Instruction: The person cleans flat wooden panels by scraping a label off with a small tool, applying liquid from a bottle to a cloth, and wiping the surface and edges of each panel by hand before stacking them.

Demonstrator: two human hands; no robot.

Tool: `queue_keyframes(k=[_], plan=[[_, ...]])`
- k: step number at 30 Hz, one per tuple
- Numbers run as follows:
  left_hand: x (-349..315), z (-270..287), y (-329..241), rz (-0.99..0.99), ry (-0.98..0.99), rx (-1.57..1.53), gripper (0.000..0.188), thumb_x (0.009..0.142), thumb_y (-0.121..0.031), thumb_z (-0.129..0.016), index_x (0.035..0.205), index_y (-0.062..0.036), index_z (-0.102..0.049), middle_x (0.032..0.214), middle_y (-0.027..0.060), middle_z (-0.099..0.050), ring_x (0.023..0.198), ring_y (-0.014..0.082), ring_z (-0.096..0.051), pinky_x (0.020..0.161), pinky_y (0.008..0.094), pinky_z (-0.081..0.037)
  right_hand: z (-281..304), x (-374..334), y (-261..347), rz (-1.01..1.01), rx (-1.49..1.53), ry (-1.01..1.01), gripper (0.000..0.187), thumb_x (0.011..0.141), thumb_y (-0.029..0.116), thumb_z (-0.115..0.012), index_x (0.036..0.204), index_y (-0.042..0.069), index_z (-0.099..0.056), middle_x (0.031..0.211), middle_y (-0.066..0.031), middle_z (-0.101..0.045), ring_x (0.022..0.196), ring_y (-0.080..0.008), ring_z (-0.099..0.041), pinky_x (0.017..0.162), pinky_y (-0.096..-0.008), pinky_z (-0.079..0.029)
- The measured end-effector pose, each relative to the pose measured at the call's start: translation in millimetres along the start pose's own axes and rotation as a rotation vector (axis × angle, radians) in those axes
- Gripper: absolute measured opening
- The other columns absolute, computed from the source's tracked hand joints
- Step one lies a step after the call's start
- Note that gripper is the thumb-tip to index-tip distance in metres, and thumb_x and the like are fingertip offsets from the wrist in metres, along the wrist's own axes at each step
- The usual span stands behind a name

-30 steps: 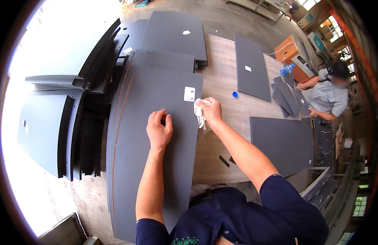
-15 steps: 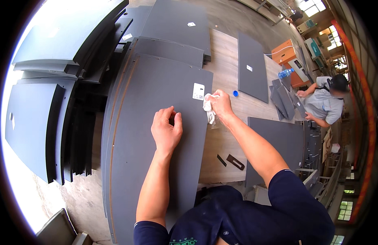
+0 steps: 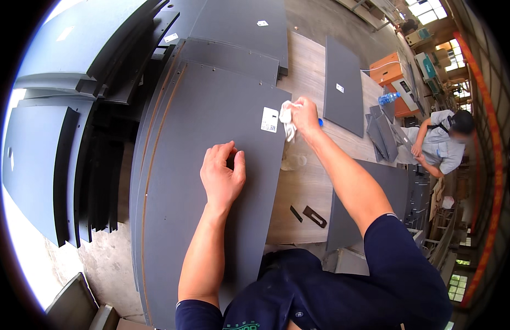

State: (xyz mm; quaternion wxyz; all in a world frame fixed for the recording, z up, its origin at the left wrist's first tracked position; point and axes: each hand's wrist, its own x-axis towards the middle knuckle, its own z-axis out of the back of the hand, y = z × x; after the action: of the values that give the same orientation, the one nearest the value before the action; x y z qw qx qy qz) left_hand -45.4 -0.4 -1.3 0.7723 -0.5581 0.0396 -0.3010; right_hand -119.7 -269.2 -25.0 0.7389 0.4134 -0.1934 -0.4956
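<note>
Holding white cloth (image 3: pixel 288 116), right hand (image 3: pixel 306 117), panel (image 3: pixel 191 129) below left hand (image 3: pixel 221 173)

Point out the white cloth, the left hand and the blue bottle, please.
White cloth (image 3: pixel 287 116), head view: its crumpled middle.
Left hand (image 3: pixel 220 175), head view: back of the hand.
Blue bottle (image 3: pixel 389 98), head view: its side.

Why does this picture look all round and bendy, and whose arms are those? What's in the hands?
They're a person's own bare arms, not a robot's. The camera sits on that person's head, looking down, and its very wide lens bends straight edges. The right hand holds a crumpled white cloth near a white label on a big grey panel. The left hand is curled over the panel. More grey boards are stacked at the left. Beside the panel shows a wood-patterned tabletop. Over on the right is another person in a grey shirt.
</note>
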Motion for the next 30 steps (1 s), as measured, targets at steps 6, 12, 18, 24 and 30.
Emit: queue_keyframes(k=[6, 12, 18, 24, 30], plan=[[5.1, -1.4, -5.7, -0.034, 0.019, 0.018, 0.019, 0.082, -0.008, -0.069, 0.099, -0.0009, -0.068, 0.086, 0.0049, -0.067, 0.076, 0.0222, -0.061, 0.069, 0.0336, -0.051, 12.9, 43.5, 25.2, 0.009, -0.055, -0.007, 0.025, 0.081, 0.015, -0.073, 0.074, 0.001, -0.054, 0.074, -0.0135, -0.066, 0.070, -0.0192, -0.062, 0.066, -0.0350, -0.050], [2.7, -3.3, -5.8, -0.038, 0.012, 0.024, 0.018, 0.081, -0.007, -0.069, 0.098, -0.0007, -0.068, 0.085, 0.0059, -0.067, 0.075, 0.0224, -0.061, 0.068, 0.0335, -0.051, 18.9, -2.8, 32.4, 0.141, -0.224, 0.099, 0.023, 0.084, 0.016, -0.071, 0.077, 0.001, -0.055, 0.074, -0.0142, -0.065, 0.072, -0.0198, -0.063, 0.066, -0.0355, -0.050], [1.0, 0.8, -6.6, -0.004, 0.031, 0.012, 0.018, 0.084, -0.004, -0.068, 0.100, 0.0011, -0.067, 0.086, 0.0068, -0.067, 0.076, 0.0209, -0.061, 0.070, 0.0313, -0.051, 24.6, 6.8, 24.5, 0.229, -0.311, 0.178, 0.023, 0.082, 0.016, -0.072, 0.077, 0.001, -0.055, 0.073, -0.0134, -0.065, 0.070, -0.0203, -0.062, 0.064, -0.0364, -0.048], [1.7, -1.5, -3.6, -0.023, 0.015, 0.020, 0.018, 0.080, -0.006, -0.070, 0.098, -0.0013, -0.068, 0.084, 0.0059, -0.066, 0.075, 0.0230, -0.061, 0.067, 0.0327, -0.051, 19.3, 28.7, 40.7, 0.194, -0.359, 0.176, 0.028, 0.080, 0.020, -0.076, 0.074, 0.002, -0.056, 0.074, -0.0140, -0.066, 0.070, -0.0230, -0.063, 0.066, -0.0372, -0.049], [2.2, 2.2, -4.0, -0.005, 0.018, 0.017, 0.018, 0.080, -0.005, -0.070, 0.097, -0.0011, -0.068, 0.083, 0.0060, -0.067, 0.076, 0.0230, -0.062, 0.068, 0.0331, -0.052, 4.3, 43.0, 78.2, 0.209, -0.469, 0.254, 0.029, 0.081, 0.026, -0.075, 0.077, 0.003, -0.058, 0.077, -0.0161, -0.068, 0.074, -0.0293, -0.067, 0.069, -0.0396, -0.051]])
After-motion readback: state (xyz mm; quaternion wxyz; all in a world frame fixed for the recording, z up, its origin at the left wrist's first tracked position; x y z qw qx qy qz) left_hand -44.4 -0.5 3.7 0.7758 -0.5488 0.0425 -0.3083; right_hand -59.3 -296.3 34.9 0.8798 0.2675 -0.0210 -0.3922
